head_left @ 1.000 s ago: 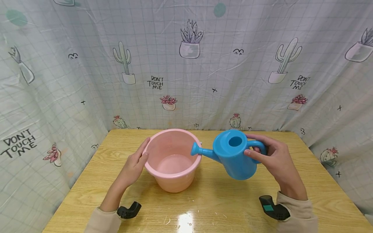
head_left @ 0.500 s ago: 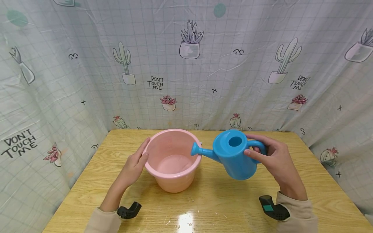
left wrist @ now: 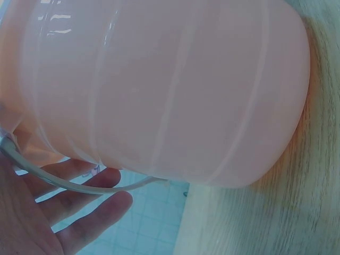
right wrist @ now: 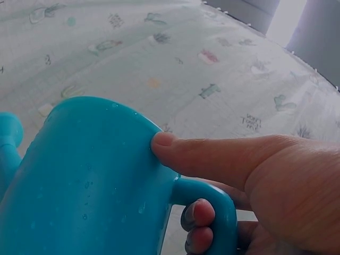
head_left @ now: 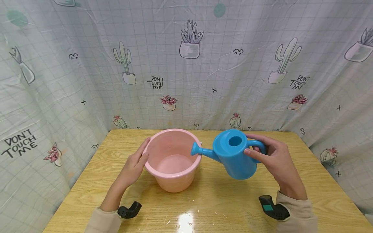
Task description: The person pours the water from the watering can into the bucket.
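Overhead, the right hand (head_left: 275, 158) grips the blue watering can (head_left: 233, 155) by its handle, raised right of the pink bucket (head_left: 172, 160), steadied by the flat left hand (head_left: 134, 165). Close up, wet, rigid plastic (right wrist: 90, 180) looks light but slippery.

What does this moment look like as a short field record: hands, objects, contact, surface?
left hand: left hand rests with straight fingers against the outer rim of the pink bucket
right hand: right hand grips the handle of the blue watering can, thumb on its body
can pose: lifted, tilted, spout over the bucket rim
bucket: upright on the wooden table, thin bail handle hanging down
backdrop: cactus-print curtain
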A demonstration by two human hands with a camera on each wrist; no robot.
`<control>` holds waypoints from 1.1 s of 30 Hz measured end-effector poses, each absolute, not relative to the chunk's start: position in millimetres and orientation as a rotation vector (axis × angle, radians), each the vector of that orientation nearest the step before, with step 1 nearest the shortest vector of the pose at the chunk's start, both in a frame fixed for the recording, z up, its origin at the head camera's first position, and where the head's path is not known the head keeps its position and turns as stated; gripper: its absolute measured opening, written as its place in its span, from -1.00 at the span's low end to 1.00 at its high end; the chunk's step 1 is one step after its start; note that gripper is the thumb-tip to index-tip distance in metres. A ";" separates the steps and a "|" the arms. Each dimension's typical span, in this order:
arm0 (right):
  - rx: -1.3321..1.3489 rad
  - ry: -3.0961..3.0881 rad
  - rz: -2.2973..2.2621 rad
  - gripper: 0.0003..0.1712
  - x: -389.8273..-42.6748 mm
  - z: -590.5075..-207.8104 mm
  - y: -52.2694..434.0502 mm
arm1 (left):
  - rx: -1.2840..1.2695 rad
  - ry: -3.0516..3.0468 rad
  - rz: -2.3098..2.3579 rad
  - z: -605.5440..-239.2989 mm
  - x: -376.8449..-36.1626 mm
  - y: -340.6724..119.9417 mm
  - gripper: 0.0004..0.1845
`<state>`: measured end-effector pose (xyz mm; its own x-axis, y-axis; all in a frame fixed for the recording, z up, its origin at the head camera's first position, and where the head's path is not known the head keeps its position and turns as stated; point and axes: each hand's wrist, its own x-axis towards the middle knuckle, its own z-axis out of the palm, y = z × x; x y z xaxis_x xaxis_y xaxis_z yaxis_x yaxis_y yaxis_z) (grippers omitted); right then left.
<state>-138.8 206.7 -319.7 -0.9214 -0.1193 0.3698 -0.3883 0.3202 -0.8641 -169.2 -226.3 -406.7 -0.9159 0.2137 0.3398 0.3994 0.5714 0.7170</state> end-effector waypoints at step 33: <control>0.490 -2.308 1.674 -0.52 -138.7 -319.2 207.2 | -0.516 -2.596 -1.249 -407.1 -169.0 -227.2 -0.45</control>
<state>-138.7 207.2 -319.2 -0.9128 -0.1234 0.3894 -0.4085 0.2845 -0.8673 -169.0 -227.2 -407.1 -0.9157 0.2179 0.3377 0.3999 0.5785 0.7109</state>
